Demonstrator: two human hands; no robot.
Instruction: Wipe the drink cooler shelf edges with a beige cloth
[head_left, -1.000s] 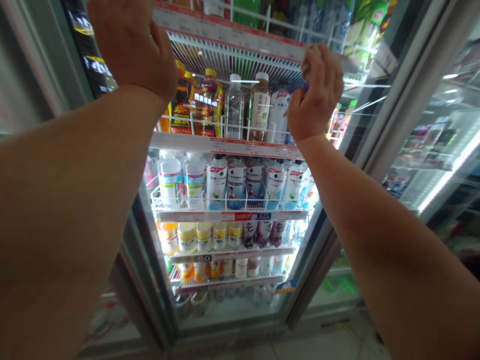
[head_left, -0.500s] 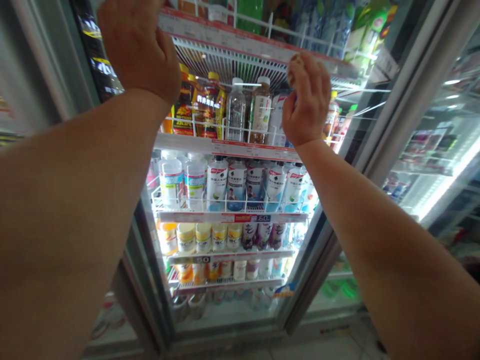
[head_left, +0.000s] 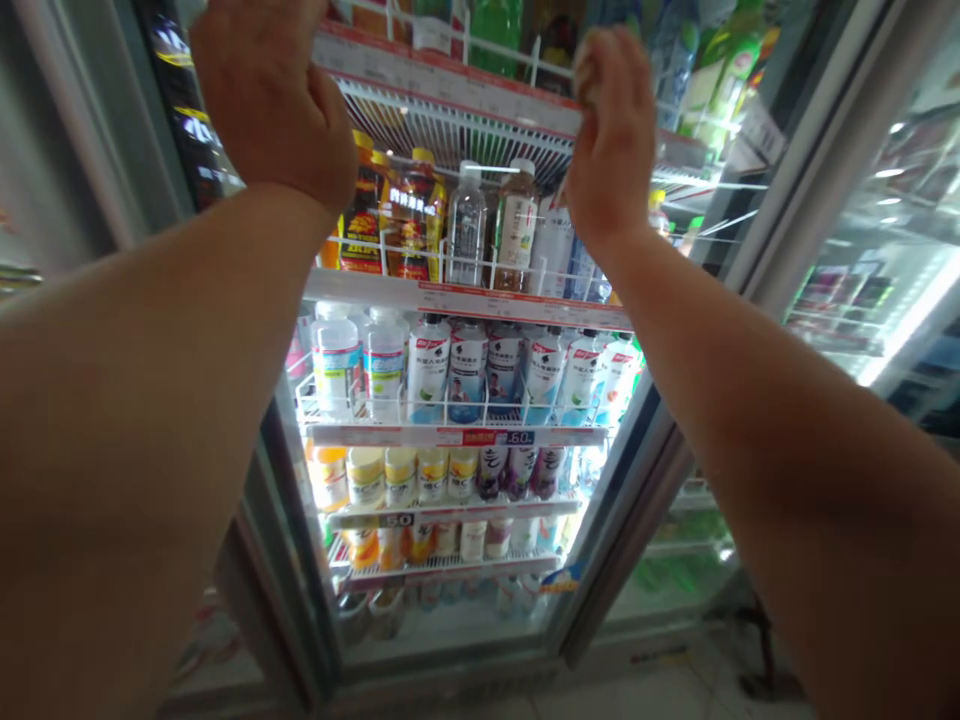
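Note:
Both my arms reach up into an open drinks fridge. My left hand [head_left: 270, 100] is at the left end of the top shelf's red-and-white price strip [head_left: 450, 85]; I see only its back, and the fingers run out of the top of the view. My right hand [head_left: 611, 130] is raised to the right part of the same strip. Its fingers are pressed together and a small pale thing shows at their tips, too blurred to name. Green and blue bottles [head_left: 495, 20] stand on the shelf above both hands.
Below the hands a wire shelf holds orange, clear and tea bottles [head_left: 469, 225]. The shelf under it carries white bottles [head_left: 427, 365], and yellow-capped ones [head_left: 401, 475] stand lower still. The open glass door [head_left: 787, 200] is on the right, and the fridge's dark side frame [head_left: 187, 130] on the left.
My right hand has risen from under the top shelf's strip to in front of it and shifted a little left. My left hand has hardly moved.

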